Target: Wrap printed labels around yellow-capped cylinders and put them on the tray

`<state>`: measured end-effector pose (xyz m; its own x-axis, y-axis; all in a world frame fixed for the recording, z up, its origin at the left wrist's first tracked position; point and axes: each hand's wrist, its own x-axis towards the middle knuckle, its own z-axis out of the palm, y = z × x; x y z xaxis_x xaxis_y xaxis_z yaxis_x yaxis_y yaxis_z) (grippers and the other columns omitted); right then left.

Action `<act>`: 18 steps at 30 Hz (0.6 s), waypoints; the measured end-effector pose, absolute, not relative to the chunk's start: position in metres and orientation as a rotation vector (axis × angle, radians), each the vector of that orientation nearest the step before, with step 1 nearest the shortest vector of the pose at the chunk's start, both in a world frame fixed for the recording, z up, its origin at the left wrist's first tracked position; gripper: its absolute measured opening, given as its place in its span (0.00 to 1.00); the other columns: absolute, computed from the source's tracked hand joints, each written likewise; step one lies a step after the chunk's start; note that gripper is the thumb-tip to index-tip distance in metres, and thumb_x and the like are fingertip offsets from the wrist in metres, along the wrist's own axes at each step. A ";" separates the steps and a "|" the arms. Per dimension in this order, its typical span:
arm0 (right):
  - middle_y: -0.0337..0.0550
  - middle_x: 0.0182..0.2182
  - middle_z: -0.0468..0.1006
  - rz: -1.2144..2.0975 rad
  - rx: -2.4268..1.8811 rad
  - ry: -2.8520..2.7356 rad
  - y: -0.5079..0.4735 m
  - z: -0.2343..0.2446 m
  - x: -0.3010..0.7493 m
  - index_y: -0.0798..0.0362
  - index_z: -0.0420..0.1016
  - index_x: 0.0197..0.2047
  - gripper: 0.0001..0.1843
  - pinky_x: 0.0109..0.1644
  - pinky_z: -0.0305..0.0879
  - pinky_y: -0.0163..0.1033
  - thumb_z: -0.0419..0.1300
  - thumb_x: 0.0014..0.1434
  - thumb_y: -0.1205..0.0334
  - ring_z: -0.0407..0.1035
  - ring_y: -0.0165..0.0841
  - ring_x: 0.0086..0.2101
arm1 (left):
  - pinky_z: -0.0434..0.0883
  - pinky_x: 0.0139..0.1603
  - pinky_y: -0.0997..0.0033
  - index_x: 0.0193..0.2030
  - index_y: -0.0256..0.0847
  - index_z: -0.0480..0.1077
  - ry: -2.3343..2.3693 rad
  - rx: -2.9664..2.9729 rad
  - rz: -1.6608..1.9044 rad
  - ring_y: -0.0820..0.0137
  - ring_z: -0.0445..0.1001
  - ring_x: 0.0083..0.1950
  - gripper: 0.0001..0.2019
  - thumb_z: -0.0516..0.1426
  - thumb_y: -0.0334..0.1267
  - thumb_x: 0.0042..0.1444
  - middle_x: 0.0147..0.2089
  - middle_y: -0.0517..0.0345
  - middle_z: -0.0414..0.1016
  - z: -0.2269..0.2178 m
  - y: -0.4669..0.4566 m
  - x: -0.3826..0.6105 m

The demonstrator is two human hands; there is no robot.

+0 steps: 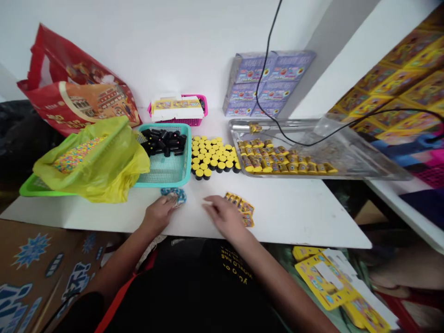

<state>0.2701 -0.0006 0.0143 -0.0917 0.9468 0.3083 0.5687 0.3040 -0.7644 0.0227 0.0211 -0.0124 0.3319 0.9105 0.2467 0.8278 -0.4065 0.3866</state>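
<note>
The left hand (159,213) rests near the front edge of the desk (294,217), its fingers on a small heap of blue packets (176,195); whether it has hold of them, I cannot tell. The right hand (222,216) is open, fingers spread and palm down, holding nothing, just beside a small pile of yellow packets (241,209) near the same edge. Farther back on the desk, toward the right, a metal tray (347,174) carries rows of yellow tubes (277,159). To its left stands a block of yellow-capped tubes (211,152), then a teal basket (189,148) holding black tubes (163,141). Toward the left corner, a yellow plastic bag (118,157) of colored beads (78,155) lies on a green tray (34,187). A pink basket (203,108) and stacked boxes (267,83) stand along the back edge, with a red bag (69,95) at the back left corner
</note>
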 end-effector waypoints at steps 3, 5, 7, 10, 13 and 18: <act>0.43 0.42 0.80 0.795 -1.303 -1.972 0.017 0.013 0.224 0.47 0.69 0.57 0.19 0.43 0.69 0.41 0.58 0.63 0.55 0.75 0.37 0.39 | 0.72 0.45 0.68 0.56 0.45 0.72 1.383 2.419 0.773 0.65 0.74 0.43 0.18 0.47 0.36 0.64 0.41 0.51 0.74 -0.007 0.016 0.027; 0.45 0.42 0.80 0.850 -1.284 -1.988 0.026 0.010 0.207 0.50 0.72 0.53 0.15 0.45 0.67 0.40 0.56 0.65 0.58 0.74 0.37 0.42 | 0.72 0.43 0.69 0.51 0.44 0.74 1.319 2.438 0.877 0.66 0.73 0.40 0.17 0.46 0.34 0.64 0.38 0.51 0.74 -0.002 0.011 0.026; 0.43 0.38 0.80 0.836 -1.264 -2.015 0.030 0.007 0.200 0.51 0.75 0.45 0.09 0.45 0.66 0.39 0.55 0.65 0.60 0.73 0.36 0.41 | 0.70 0.39 0.70 0.45 0.43 0.75 1.310 2.460 0.957 0.67 0.72 0.36 0.14 0.48 0.34 0.63 0.34 0.52 0.73 0.001 0.006 0.024; 0.41 0.34 0.78 0.752 -1.273 -2.064 0.030 0.005 0.198 0.51 0.75 0.38 0.07 0.44 0.65 0.38 0.56 0.65 0.60 0.72 0.35 0.39 | 0.68 0.35 0.71 0.37 0.42 0.74 1.354 2.532 1.036 0.68 0.70 0.33 0.10 0.51 0.35 0.62 0.30 0.53 0.72 -0.001 0.005 0.022; 0.44 0.39 0.79 0.699 -1.270 -2.042 0.027 0.010 0.205 0.51 0.74 0.46 0.08 0.46 0.66 0.38 0.57 0.65 0.60 0.72 0.35 0.41 | 0.66 0.34 0.71 0.32 0.42 0.73 1.438 2.642 1.025 0.68 0.69 0.32 0.11 0.52 0.35 0.62 0.28 0.53 0.71 -0.008 0.012 0.024; 0.45 0.41 0.78 0.588 -1.397 -1.859 0.014 0.023 0.257 0.49 0.74 0.51 0.16 0.42 0.67 0.40 0.62 0.60 0.57 0.72 0.34 0.35 | 0.66 0.37 0.67 0.33 0.43 0.75 1.639 2.546 0.934 0.61 0.68 0.39 0.08 0.55 0.38 0.58 0.32 0.50 0.69 -0.002 0.023 0.035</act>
